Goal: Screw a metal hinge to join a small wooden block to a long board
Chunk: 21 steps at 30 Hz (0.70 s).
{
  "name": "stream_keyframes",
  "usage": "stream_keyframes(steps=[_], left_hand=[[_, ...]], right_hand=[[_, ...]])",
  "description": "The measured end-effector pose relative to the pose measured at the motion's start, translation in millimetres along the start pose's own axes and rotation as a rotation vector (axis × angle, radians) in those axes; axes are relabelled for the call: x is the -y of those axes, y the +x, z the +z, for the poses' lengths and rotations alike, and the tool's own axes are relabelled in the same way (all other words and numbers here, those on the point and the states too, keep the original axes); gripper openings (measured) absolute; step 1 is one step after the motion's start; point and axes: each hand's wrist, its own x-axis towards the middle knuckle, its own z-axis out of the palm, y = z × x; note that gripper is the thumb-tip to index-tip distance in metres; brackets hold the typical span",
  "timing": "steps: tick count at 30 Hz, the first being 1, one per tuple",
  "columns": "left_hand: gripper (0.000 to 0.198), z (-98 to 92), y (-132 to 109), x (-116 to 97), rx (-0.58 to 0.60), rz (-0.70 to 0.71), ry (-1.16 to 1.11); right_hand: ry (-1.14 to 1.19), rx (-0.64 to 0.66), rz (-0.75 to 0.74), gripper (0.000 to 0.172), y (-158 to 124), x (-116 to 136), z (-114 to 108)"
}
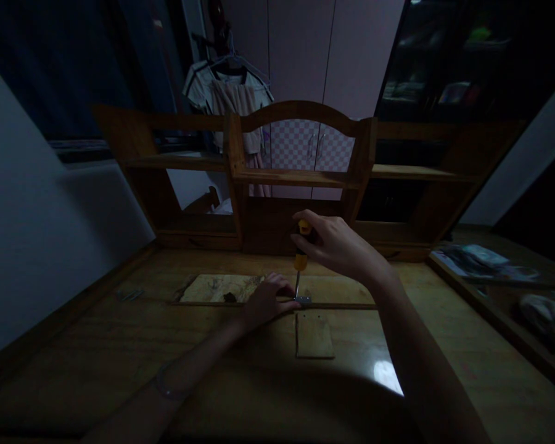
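A screwdriver (300,260) with a yellow and black handle stands nearly upright, its shaft pointing down. My right hand (337,243) is wrapped round the top of the handle. The tip meets a small metal hinge-like plate (304,300) on the front edge of a long wooden board (337,288). From the left, my left hand (268,299) pinches the plate's near end with thumb and fingertips, beside the screwdriver tip; the exact contact is partly hidden. Just in front lies a small square wooden piece (314,337) with small dark holes along its far edge.
The wooden desktop (120,345) carries several small metal pieces (130,295) at left. A wooden shelf unit (300,179) rises along the back. To the right, a lower surface holds papers (485,256) and cloth (548,320). A white wall (50,228) bounds the left.
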Motion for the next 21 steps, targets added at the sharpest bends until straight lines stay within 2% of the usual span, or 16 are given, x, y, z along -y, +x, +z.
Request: stream_keyframes(steps=[2, 5, 10, 15, 21], left_hand=[[0.035, -1.6, 1.0, 3.5, 0.010, -0.001, 0.005], [0.043, -6.1, 3.4, 13.6, 0.051, 0.018, -0.027], [0.044, -12.8, 6.5, 27.8, 0.124, 0.082, -0.093], [0.046, -13.3, 5.3, 24.5, 0.128, 0.054, -0.085], [0.044, -13.0, 4.3, 21.8, 0.126, 0.074, -0.059]], right_hand=[[-0.023, -0.005, 0.019, 0.028, 0.8, -1.8, 1.7], [-0.026, 0.010, 0.037, 0.037, 1.1, -4.4, 1.1], [0.056, -0.004, -0.024, 0.041, 1.8, -8.4, -2.7], [0.028, -0.009, 0.001, 0.026, 3.2, -7.0, -1.5], [0.020, -0.006, 0.015, 0.038, 1.7, -5.3, -3.3]])
